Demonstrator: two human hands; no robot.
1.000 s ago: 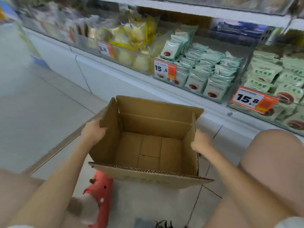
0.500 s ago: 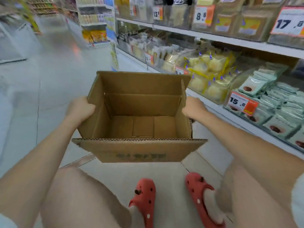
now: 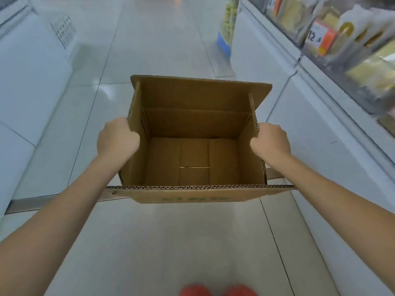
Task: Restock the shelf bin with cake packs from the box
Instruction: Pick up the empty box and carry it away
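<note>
A brown cardboard box (image 3: 193, 124) hangs in front of me over the aisle floor, top flaps open, with nothing inside it. My left hand (image 3: 116, 136) grips its left wall, thumb over the top edge. On the opposite wall my right hand (image 3: 271, 141) grips in the same way. No cake packs show in the box. Clear shelf bins (image 3: 350, 54) with yellowish packs run along the upper right, blurred.
White shelf base panels (image 3: 310, 116) line the right side of the aisle. A white cabinet (image 3: 27, 60) stands on the left. The tiled floor (image 3: 162, 35) stretches ahead. A blue-based display (image 3: 224, 42) stands far ahead on the right. My red shoes (image 3: 218, 291) show at the bottom.
I have risen from a crouch at the shelf and turned left to face down the aisle, lifting the box with both hands. The shelf bins have slid to the right edge.
</note>
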